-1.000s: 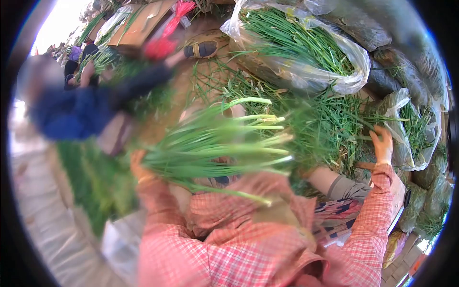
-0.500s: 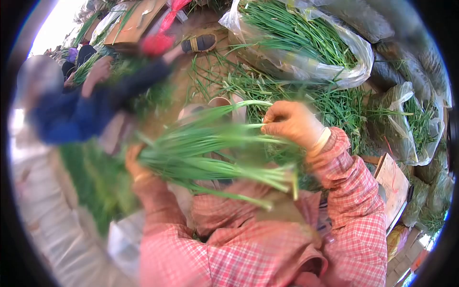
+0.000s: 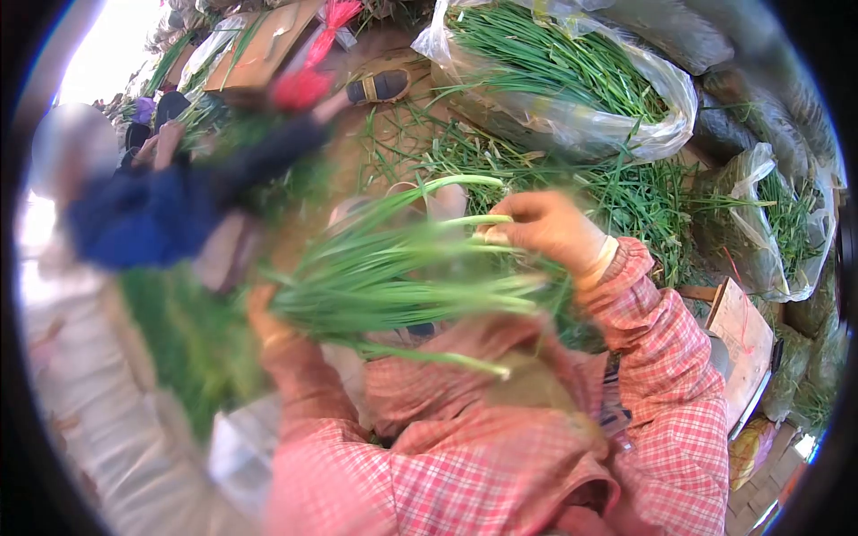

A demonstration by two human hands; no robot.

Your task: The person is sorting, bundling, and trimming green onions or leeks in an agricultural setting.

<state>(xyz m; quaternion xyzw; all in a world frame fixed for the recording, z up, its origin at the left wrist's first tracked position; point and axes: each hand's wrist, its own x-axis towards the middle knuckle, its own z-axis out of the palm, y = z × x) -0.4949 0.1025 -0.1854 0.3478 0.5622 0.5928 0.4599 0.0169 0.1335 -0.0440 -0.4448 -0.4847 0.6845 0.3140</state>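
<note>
A loose bunch of chives (image 3: 402,299), long green leaves with pale cut ends, stretches across in front of my lap. My left hand (image 3: 266,314), in an orange-tan glove and blurred, is closed around the leafy side of the bunch. On the pale-end side, my right hand (image 3: 550,234), gloved alike, has thumb and fingers pinched at the end of a chive stalk (image 3: 487,220). Another stalk curves above it, its pale end close to the knuckles. The stalk ends fan apart, and one hangs lower, over my checked clothing.
A clear plastic bag (image 3: 675,134) full of chives lies ahead, a smaller bag (image 3: 773,219) to the right. Loose leaves (image 3: 626,201) cover the ground between. A person in blue (image 3: 147,214) sits at left. A wooden board (image 3: 742,344) stands near my right elbow.
My left hand and the bunch have shifted slightly right. The stalk ends lie differently, the upper ones more spread. My right hand stays nearly in place, still pinched. The person's far hand has moved up.
</note>
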